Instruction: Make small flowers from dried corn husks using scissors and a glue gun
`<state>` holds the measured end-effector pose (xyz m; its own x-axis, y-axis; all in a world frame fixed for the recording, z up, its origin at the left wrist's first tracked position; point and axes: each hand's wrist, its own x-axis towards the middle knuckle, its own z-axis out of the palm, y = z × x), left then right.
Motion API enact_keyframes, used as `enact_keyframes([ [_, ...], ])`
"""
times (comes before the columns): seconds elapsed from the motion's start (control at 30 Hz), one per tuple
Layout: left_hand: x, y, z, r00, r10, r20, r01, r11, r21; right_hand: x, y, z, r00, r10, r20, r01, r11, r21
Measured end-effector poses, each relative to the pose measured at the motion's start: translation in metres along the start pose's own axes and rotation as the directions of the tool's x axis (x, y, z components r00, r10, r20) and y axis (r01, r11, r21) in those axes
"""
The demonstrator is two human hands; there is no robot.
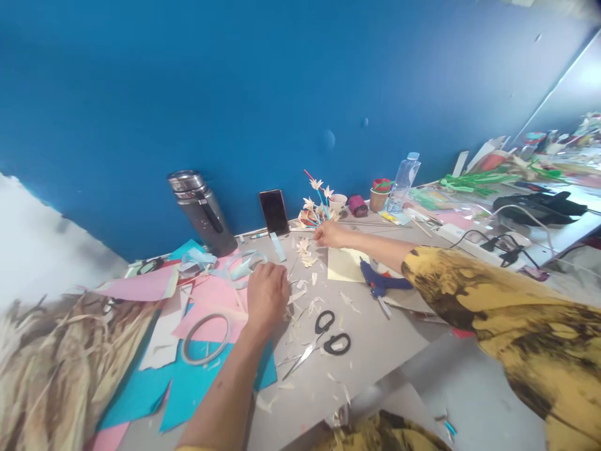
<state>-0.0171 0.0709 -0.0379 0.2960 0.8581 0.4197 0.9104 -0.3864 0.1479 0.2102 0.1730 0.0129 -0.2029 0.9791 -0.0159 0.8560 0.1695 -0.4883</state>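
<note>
My left hand rests on the table with its fingers curled under; whatever they may hold is hidden. It lies beside pink paper and a loop of pale translucent ribbon. Farther off, my right hand has its fingers drawn together near several cream-coloured paper-like flowers on the tabletop; I cannot make out what is between the fingertips. Just behind it, more such flowers stand on blue and red stems. Black-handled scissors lie partly spread among pale scraps. Under my right forearm is a blue glue gun.
A grey flask, a phone and a plastic bottle stand along the blue wall. Dried husks, blue sheets and a tape roll lie left. A power strip with cables is right.
</note>
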Motion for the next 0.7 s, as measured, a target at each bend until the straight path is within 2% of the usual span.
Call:
enact_keyframes([
  [0.13, -0.004, 0.002, 0.012, 0.980, 0.181, 0.082, -0.166, 0.973, -0.159, -0.017, -0.016, -0.027, 0.995, -0.100, -0.011, 0.098, 0.989, -0.108],
  [0.2, -0.005, 0.003, 0.015, 0.966, 0.221, 0.133, -0.190, 0.959, -0.211, -0.037, -0.021, -0.028, 0.986, -0.166, -0.018, 0.162, 0.975, -0.151],
  [0.3, -0.004, -0.001, 0.015, 0.984, 0.137, 0.113, -0.102, 0.957, -0.270, -0.071, -0.023, -0.004, 0.967, -0.248, 0.060, 0.255, 0.947, -0.196],
  [0.4, -0.002, -0.009, 0.014, 0.999, -0.032, -0.014, 0.026, 0.943, -0.331, -0.094, -0.025, 0.026, 0.938, -0.295, 0.185, 0.330, 0.921, -0.205],
  [0.47, 0.001, -0.015, 0.013, 0.988, -0.131, -0.084, 0.091, 0.925, -0.370, -0.100, -0.024, 0.032, 0.923, -0.319, 0.216, 0.360, 0.915, -0.184],
  [0.57, 0.004, -0.021, 0.011, 0.952, -0.231, -0.199, 0.135, 0.905, -0.403, -0.115, -0.018, 0.020, 0.944, -0.318, 0.093, 0.326, 0.939, -0.104],
  [0.63, 0.005, -0.023, 0.009, 0.932, -0.256, -0.255, 0.136, 0.902, -0.410, -0.140, -0.012, 0.015, 0.955, -0.237, -0.179, 0.264, 0.953, 0.149],
  [0.7, 0.004, -0.023, 0.005, 0.919, -0.298, -0.259, 0.169, 0.890, -0.424, -0.176, -0.007, 0.025, 0.931, -0.119, -0.345, 0.238, 0.915, 0.327],
])
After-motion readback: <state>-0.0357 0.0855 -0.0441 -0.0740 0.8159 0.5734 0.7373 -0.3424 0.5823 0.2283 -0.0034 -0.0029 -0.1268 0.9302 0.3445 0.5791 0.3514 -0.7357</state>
